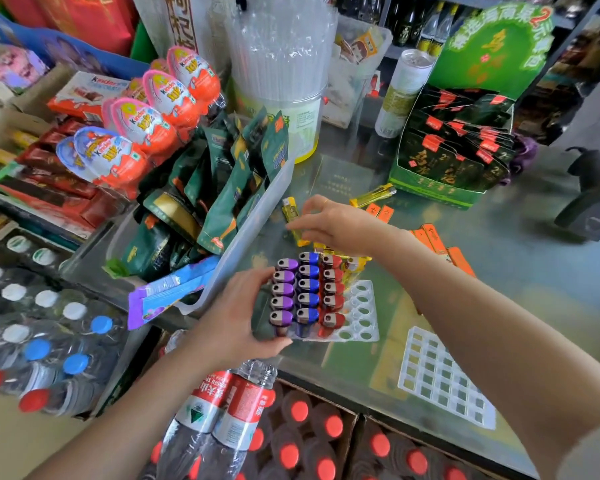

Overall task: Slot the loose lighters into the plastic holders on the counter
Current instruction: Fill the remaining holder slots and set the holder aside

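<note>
A clear plastic holder (361,306) stands on the glass counter with three rows of purple, blue and red lighters (307,292) upright in it; its right columns are empty holes. My left hand (236,317) grips the holder's left side. My right hand (336,225) hovers beyond the holder with its fingers spread over a loose yellow lighter (290,211) lying flat; more yellow lighters sit under the palm, partly hidden. Another yellow lighter (373,195) lies farther back. Orange lighters (433,239) lie to the right, behind my forearm. A second, empty white holder (444,379) lies at the front right.
A clear tub of green snack packets (222,188) crowds the holder's left. A green display box (454,154) stands at the back right, a straw container (284,81) behind. A black scanner (593,202) sits far right. Bottles (222,410) stand below the counter's front edge.
</note>
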`<state>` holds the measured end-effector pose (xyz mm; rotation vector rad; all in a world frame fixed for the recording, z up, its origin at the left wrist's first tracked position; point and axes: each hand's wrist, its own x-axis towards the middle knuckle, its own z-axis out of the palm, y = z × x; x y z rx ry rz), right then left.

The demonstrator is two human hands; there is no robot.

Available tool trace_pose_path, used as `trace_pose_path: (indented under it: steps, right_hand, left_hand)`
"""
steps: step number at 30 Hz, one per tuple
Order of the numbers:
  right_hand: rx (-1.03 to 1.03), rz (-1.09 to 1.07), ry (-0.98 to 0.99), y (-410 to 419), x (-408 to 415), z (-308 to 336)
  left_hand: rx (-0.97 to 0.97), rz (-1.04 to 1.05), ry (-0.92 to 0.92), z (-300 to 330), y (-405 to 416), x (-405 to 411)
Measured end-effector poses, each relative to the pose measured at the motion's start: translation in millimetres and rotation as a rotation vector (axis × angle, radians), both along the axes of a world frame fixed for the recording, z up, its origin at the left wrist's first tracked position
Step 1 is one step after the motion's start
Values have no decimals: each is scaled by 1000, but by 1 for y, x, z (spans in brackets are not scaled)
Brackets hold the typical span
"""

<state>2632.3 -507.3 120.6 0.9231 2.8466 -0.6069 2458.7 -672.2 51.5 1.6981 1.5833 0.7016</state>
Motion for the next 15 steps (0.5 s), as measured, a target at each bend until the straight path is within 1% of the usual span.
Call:
trace_pose_path:
  steps: [1, 3, 6, 9, 10, 12, 15]
  right_hand:
    - [4, -6, 6, 0, -1, 0]
    - [32, -91, 38, 1, -1, 0]
    - [167, -265, 32, 3, 2, -1]
    - [102, -360, 92, -1, 10, 2]
    - [76, -386, 128, -3, 13, 5]
    - [48, -458, 259, -11, 20, 11]
    - [11, -658, 503, -29, 35, 14]
  left_hand:
    - [-4, -2, 2, -1, 0, 0]
    - [6, -9, -8, -2, 1, 1]
    - [26, -12, -35, 2, 2, 2]
    - [43, -18, -49, 7, 2, 4]
    - [48, -20, -50, 7, 3, 5]
    - [51, -24, -42, 7, 3, 5]
    - [69, -17, -25, 7, 2, 6]
